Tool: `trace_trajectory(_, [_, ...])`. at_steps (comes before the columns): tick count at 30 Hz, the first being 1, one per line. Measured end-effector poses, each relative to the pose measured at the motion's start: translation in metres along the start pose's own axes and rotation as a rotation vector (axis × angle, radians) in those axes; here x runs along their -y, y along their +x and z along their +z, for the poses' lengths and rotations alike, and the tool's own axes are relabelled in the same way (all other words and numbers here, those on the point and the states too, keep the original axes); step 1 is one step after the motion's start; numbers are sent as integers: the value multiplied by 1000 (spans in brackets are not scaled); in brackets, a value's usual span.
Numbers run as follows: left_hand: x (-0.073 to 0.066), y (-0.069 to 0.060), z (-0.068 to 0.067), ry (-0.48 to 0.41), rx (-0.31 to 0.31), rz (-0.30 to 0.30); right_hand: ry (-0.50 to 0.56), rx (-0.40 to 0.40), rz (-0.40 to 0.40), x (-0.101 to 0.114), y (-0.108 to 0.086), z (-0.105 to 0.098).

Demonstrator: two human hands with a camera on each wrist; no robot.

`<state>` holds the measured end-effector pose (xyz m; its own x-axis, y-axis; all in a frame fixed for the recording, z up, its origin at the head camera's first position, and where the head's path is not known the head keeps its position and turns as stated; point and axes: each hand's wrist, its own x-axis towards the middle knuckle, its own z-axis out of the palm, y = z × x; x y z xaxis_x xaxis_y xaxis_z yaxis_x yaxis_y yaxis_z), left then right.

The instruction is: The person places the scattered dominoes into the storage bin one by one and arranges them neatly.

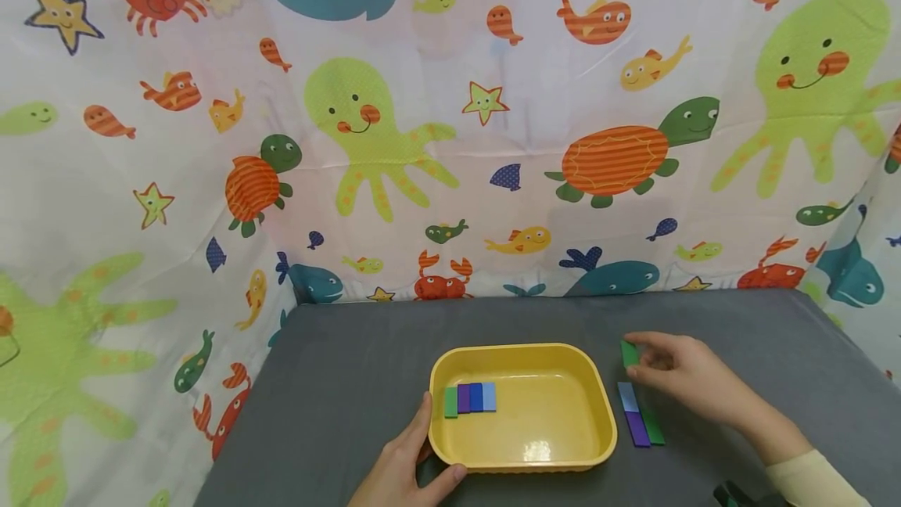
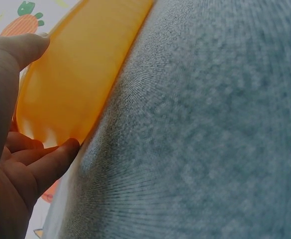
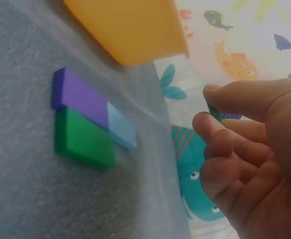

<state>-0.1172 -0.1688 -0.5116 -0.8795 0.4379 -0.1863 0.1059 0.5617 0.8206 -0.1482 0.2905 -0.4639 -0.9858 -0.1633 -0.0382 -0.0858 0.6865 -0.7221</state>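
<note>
A shallow yellow tray (image 1: 528,464) stands on the table. My left hand (image 1: 408,456) grips its front left corner, with the thumb on the front side and the fingers along the left side. Inside lies a row of small tiles: a light green tile (image 1: 450,403), a purple tile (image 1: 463,398), a blue tile (image 1: 476,397) and a light blue tile (image 1: 489,397). Right of the tray, my right hand (image 1: 686,374) pinches a green tile (image 1: 629,354) between thumb and fingers. The right wrist view shows only a sliver of this tile.
Below the right hand lie another light blue tile (image 1: 626,396), a purple tile (image 3: 83,97) and a green tile (image 3: 85,139), side by side on the grey tabletop (image 1: 352,382). A dark object (image 1: 732,494) shows at the bottom right. A sea-animal curtain (image 1: 422,139) hangs behind the table.
</note>
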Motion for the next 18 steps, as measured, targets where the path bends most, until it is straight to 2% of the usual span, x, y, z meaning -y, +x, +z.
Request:
trace_trajectory(12, [-2,-1,-1,-3,-1,4,-16,-18,-14,26,3,-2])
trace_trajectory(18, [-1,0,-1,-3,4,-2,7,-40,-63,39,5,0])
